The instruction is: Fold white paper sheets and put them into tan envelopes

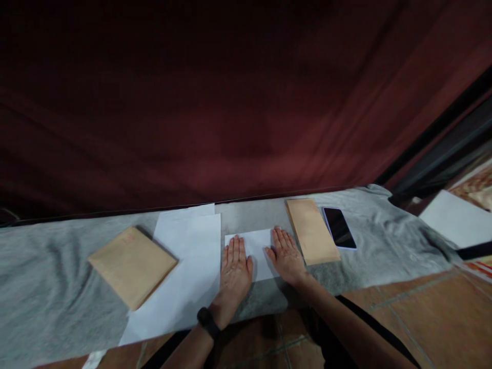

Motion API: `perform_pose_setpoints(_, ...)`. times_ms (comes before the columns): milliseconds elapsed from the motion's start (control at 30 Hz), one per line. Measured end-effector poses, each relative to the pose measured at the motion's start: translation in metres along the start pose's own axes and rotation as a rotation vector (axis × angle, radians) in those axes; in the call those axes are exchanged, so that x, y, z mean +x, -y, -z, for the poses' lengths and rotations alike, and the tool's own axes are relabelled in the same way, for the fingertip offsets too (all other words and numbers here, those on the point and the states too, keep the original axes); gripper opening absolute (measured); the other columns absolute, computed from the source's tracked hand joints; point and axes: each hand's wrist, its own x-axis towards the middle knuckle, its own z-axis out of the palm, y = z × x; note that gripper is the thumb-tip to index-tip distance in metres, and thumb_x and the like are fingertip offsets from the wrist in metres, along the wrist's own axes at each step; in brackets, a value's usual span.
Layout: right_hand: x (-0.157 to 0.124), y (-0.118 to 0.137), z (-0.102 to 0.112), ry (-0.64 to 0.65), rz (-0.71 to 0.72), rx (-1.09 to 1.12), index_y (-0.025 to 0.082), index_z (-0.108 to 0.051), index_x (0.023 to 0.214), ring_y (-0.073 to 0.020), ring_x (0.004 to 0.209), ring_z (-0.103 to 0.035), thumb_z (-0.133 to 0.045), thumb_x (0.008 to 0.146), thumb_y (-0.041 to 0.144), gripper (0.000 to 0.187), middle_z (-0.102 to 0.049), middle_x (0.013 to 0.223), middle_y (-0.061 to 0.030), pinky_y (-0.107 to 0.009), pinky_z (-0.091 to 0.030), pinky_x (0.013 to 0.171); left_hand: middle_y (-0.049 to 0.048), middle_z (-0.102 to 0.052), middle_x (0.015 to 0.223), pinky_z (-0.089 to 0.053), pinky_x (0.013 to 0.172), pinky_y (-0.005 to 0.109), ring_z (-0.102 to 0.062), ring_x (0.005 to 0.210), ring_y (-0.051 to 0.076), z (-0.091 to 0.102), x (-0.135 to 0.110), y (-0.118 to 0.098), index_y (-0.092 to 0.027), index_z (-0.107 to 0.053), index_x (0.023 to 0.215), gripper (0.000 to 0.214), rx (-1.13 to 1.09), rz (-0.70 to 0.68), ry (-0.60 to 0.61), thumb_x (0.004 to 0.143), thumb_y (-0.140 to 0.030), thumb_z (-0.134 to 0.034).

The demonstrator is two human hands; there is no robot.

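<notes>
A small white sheet of paper [260, 256], perhaps folded, lies on the grey cloth between my hands. My left hand [235, 266] rests flat on its left side, fingers stretched out and pointing away from me. On its right side my right hand [286, 256] is also spread flat, the thumb turned inward. Neither hand grips anything. Just left of my left hand are larger white sheets [196, 271], overlapping each other. To the right of my right hand lies a stack of brown envelopes [313, 230].
More brown envelopes [132, 266] sit on the left part of the large sheets. A phone [340, 228] with a dark screen lies beyond the right envelopes. Dark red fabric [246, 128] rises behind the grey cloth [49, 287]. Tiled floor [434, 312] shows below.
</notes>
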Motion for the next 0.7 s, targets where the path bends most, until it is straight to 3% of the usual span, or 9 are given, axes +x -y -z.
perform_pose_setpoints(200,-0.013,0.011,0.016,0.141,0.178,0.08,0.018,-0.036,0.154,-0.0257,0.149,-0.031,-0.038,0.103,0.039,0.055,-0.033,0.161,-0.0093,-0.048,-0.026,0.122,0.0122,-0.035,0.16,-0.022,0.123,0.056,-0.024,0.151,0.027,0.019,-0.009,-0.004,-0.015,-0.032,0.154,0.06,-0.023,-0.242,0.158,0.099,-0.038,-0.041)
perform_pose_setpoints(300,-0.018,0.01,0.024,0.215,0.259,0.101,0.019,-0.039,0.153,-0.0266,0.149,-0.029,-0.042,0.102,0.044,0.056,-0.028,0.163,-0.0104,-0.048,-0.026,0.122,0.0128,-0.036,0.16,-0.021,0.122,0.059,-0.027,0.151,0.028,0.028,-0.013,0.0,-0.015,-0.035,0.152,0.061,-0.04,-0.328,0.257,0.098,-0.041,-0.044)
perform_pose_setpoints(533,-0.019,-0.007,0.041,0.297,0.392,0.133,0.017,-0.032,0.156,-0.0264,0.152,-0.021,-0.053,0.097,0.05,0.07,-0.022,0.164,-0.0161,-0.05,-0.027,0.122,0.0124,-0.044,0.155,-0.028,0.12,0.053,-0.035,0.147,0.027,0.048,-0.015,0.007,-0.016,-0.047,0.145,0.056,-0.056,-0.341,0.363,0.09,-0.028,-0.048)
perform_pose_setpoints(700,-0.02,-0.008,0.047,0.32,0.437,0.137,0.017,-0.036,0.154,-0.0276,0.152,-0.021,-0.063,0.091,0.048,0.075,-0.025,0.163,-0.0177,-0.05,-0.023,0.123,0.011,-0.044,0.155,-0.032,0.119,0.051,-0.036,0.147,0.027,0.057,-0.016,0.003,-0.016,-0.049,0.144,0.061,-0.027,-0.32,0.435,0.083,-0.012,-0.044)
